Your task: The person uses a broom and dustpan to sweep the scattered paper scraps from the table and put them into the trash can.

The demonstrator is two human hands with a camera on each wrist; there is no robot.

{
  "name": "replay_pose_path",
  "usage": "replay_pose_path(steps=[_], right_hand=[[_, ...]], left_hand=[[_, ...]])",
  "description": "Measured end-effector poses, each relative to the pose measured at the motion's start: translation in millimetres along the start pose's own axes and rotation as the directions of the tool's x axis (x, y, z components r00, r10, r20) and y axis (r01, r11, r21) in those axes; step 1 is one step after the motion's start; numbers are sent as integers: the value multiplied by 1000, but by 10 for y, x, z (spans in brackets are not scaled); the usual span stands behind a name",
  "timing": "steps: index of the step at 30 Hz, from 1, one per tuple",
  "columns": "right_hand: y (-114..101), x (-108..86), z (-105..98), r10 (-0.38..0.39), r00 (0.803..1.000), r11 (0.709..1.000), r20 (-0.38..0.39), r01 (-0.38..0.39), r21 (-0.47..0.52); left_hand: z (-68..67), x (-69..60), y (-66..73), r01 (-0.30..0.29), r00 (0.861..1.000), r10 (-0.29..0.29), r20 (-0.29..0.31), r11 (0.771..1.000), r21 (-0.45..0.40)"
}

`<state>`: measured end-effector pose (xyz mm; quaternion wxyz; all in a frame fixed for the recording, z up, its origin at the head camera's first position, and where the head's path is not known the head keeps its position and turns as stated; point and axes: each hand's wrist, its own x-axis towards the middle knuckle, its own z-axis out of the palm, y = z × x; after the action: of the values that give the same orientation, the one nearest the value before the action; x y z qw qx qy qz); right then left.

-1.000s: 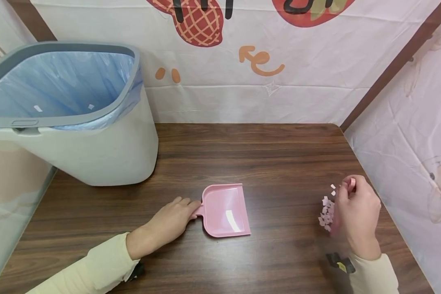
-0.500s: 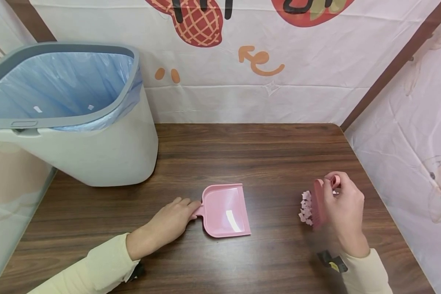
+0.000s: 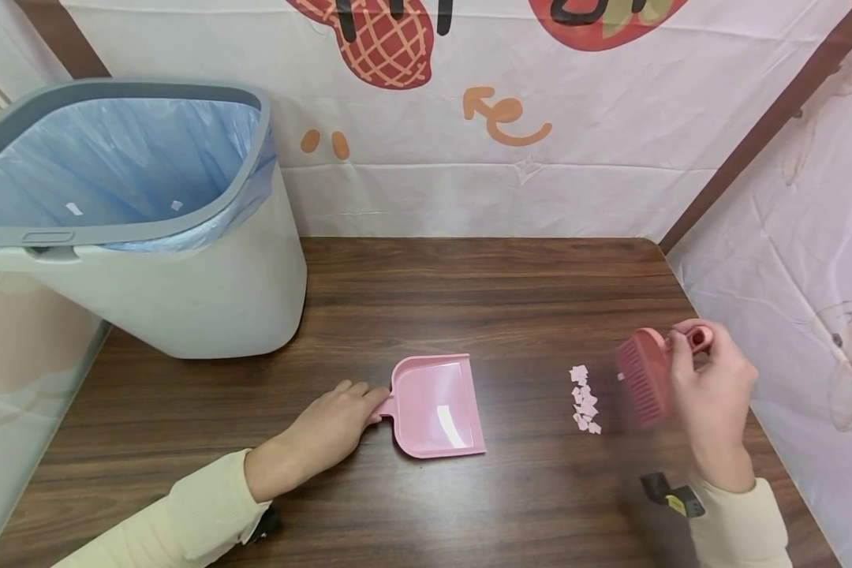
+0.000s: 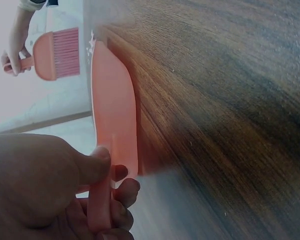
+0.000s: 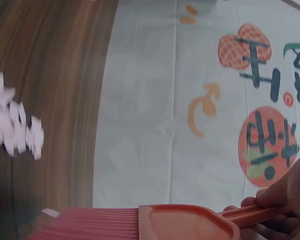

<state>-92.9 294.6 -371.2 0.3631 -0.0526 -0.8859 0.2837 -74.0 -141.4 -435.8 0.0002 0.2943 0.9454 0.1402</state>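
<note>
My left hand [image 3: 321, 430] grips the short handle of a pink dustpan [image 3: 429, 406], which lies on the table with its wide mouth facing right. In the left wrist view, thumb and fingers wrap that handle. Over on the right, my right hand [image 3: 713, 394] holds a pink hand brush [image 3: 646, 375] by its handle, bristles pointing left and raised off the table. Between dustpan and brush lies a small heap of pale pink paper scraps [image 3: 585, 401]. One scrap [image 5: 50, 212] shows by the bristle tips in the right wrist view.
A light grey trash bin [image 3: 213, 292] with a blue liner [image 3: 142, 158] stands at the table's back left, and a couple of scraps cling inside it. A printed cloth [image 3: 412, 189] hangs behind the brown wooden table [image 3: 483, 292].
The right hand swept the scraps leftward with the brush, then lifted the brush and drew it back right, leaving the heap nearer the dustpan. The left hand and dustpan stayed put.
</note>
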Motion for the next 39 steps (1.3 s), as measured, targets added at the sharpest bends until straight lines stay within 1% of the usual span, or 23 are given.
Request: replay_pose_path(steps=[5, 10, 15, 21, 26, 29, 35, 39], right_hand=[[167, 98, -42, 41, 999, 999, -35, -42, -29], [330, 162, -28, 40, 998, 996, -50, -43, -75], [456, 179, 11, 43, 998, 994, -37, -46, -97], [560, 165, 64, 48, 999, 992, -20, -50, -118], [584, 131, 94, 39, 999, 993, -3, -40, -110], [570, 101, 121, 18, 1000, 995, 4, -17, -96], [467, 20, 161, -18, 999, 998, 44, 20, -58], [384, -44, 178, -11, 997, 1000, 74, 13, -28]], left_hand=[[0, 3, 3, -1, 1000, 1, -1, 1000, 1], [-4, 9, 8, 8, 1000, -8, 5, 1000, 2], [-8, 11, 9, 13, 1000, -13, 11, 1000, 2], [-11, 3, 9, -3, 1000, 3, 9, 1000, 17], [-11, 1, 10, -7, 1000, 7, 5, 1000, 18], [-11, 1, 12, -12, 1000, 12, 4, 1000, 20], [-8, 9, 10, -12, 1000, 12, 3, 1000, 17], [-5, 14, 12, 1, 1000, -1, 10, 1000, 7]])
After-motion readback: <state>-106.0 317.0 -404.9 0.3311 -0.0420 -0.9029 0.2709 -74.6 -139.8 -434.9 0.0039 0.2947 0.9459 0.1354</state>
